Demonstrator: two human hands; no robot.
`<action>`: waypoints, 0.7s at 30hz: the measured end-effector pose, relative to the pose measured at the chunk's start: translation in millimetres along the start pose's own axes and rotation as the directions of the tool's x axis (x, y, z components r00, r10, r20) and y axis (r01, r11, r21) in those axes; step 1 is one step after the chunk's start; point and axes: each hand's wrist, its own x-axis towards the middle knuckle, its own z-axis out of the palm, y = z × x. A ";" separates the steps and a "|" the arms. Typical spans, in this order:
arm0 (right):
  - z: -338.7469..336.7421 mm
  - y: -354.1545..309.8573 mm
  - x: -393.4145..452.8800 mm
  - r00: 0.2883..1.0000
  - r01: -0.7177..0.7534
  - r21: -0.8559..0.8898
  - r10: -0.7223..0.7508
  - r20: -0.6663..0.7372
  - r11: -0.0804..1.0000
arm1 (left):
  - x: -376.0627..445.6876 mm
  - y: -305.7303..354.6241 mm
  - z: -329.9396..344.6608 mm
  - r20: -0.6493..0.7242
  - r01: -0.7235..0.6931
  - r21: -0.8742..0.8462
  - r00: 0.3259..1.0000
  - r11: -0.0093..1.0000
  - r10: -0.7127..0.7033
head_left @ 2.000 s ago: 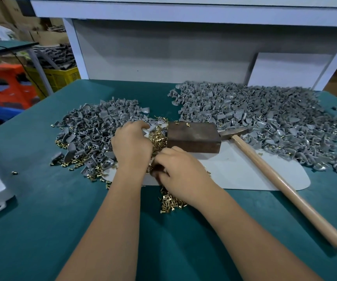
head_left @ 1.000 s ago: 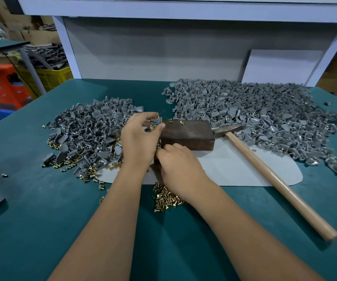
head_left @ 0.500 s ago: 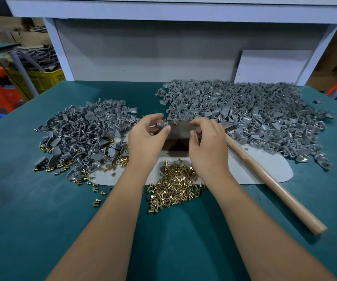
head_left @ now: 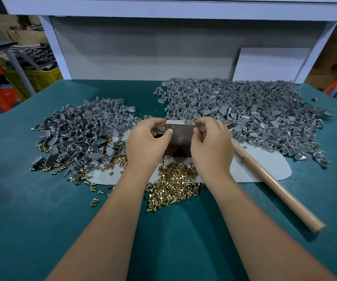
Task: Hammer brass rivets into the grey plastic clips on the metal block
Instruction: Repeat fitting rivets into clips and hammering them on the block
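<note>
The brown metal block (head_left: 180,134) sits mid-table on a pale grey mat (head_left: 265,165). My left hand (head_left: 146,142) pinches a grey plastic clip (head_left: 160,130) at the block's left top edge. My right hand (head_left: 211,147) is at the block's right top edge with curled fingers pinching something small that I cannot make out. A heap of brass rivets (head_left: 173,185) lies just in front of the block. The hammer's wooden handle (head_left: 275,189) runs from behind my right hand toward the near right; its head is hidden.
A pile of grey clips mixed with rivets (head_left: 78,136) lies at the left, and a larger pile of clips (head_left: 244,110) at the back right. A white shelf frame and grey back panel (head_left: 143,49) close the far side. Bare green tabletop (head_left: 41,230) lies nearer me.
Over two seconds my right hand left the rivet heap in front of the block and rose to the block's right top edge. My left hand lifted a clip to the block's left edge.
</note>
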 end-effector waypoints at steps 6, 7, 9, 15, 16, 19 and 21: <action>1.5 0.8 3.9 0.994 -0.021 0.087 0.012 0.105 0.996 | -0.1 1.4 0.1 0.111 -0.021 -0.090 0.993 0.996 0.031; 1.0 1.3 4.3 0.993 -0.025 0.110 0.012 0.120 0.994 | -0.4 1.4 -0.3 0.122 -0.019 -0.103 0.992 0.995 0.031; -0.8 1.9 4.6 0.991 -0.025 0.134 0.007 0.131 0.991 | -1.1 2.2 -1.6 0.133 -0.025 -0.125 0.990 0.992 0.042; -5.7 4.0 7.7 0.992 0.023 0.061 -0.030 0.126 0.998 | 1.7 5.0 -7.4 0.053 0.070 -0.170 0.997 0.983 -0.061; -6.1 4.7 8.2 0.987 0.059 0.012 -0.060 0.150 0.998 | 3.1 4.2 -8.5 0.020 0.095 -0.154 0.995 0.983 -0.093; -6.7 5.9 10.2 0.971 0.105 -0.074 -0.086 0.222 0.992 | 5.3 0.3 -11.2 -0.059 0.116 -0.018 0.991 0.993 -0.117; -6.6 5.8 11.7 0.969 0.098 -0.078 -0.077 0.234 0.992 | 4.3 0.4 -11.4 -0.059 0.113 0.021 0.992 0.993 -0.111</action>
